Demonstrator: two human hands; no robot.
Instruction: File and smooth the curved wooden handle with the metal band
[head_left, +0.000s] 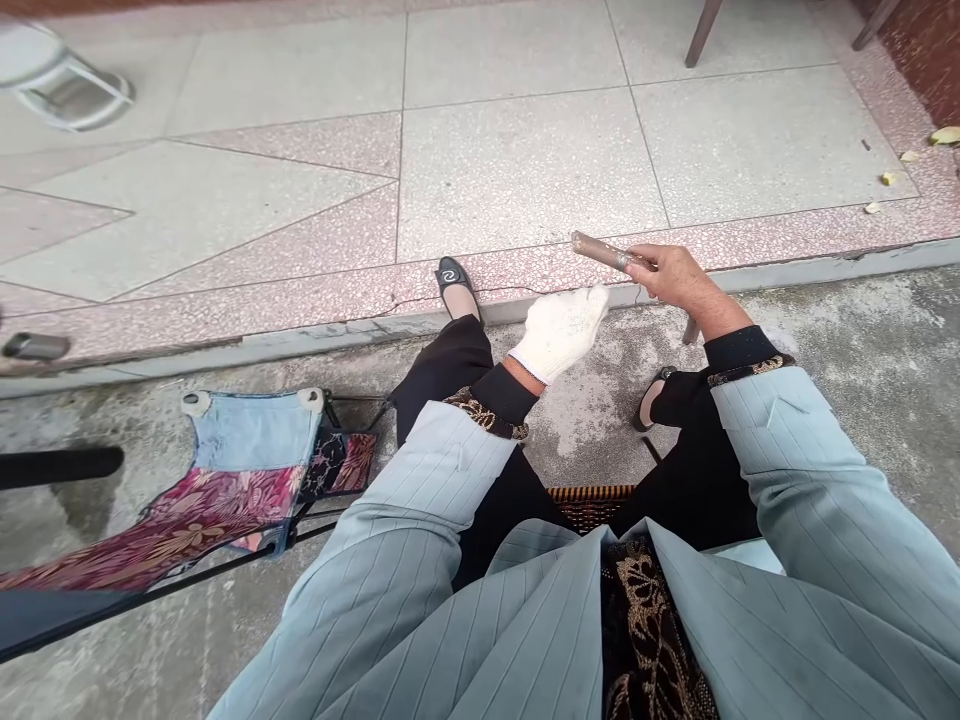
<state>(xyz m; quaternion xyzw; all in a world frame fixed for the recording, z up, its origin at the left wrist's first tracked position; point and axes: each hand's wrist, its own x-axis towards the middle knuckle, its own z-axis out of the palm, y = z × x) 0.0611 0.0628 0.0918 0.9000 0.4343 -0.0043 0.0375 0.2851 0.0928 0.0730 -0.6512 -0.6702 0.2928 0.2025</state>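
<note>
My left hand (pixel 564 330) wears a white knitted glove. Its fingers are curled closed, and whatever may be inside them is hidden. To its right, my bare right hand (pixel 675 275) grips a brown rod-like tool (pixel 598 250), with metal wire wound around it close to the fingers. The tool's thick end points left and sits above the gloved hand, apart from it. Below the right wrist a brown end (pixel 691 330) sticks out, seemingly part of the same tool. Both hands are over the step edge between my knees.
A pink and grey terrazzo step (pixel 525 160) runs across in front. At left stand a folding chair (pixel 247 430) with patterned fabric, a grey cylinder (pixel 36 346) on the step and a white stool (pixel 67 75). Brown furniture legs (pixel 703 32) and yellow leaves (pixel 889 180) are at right.
</note>
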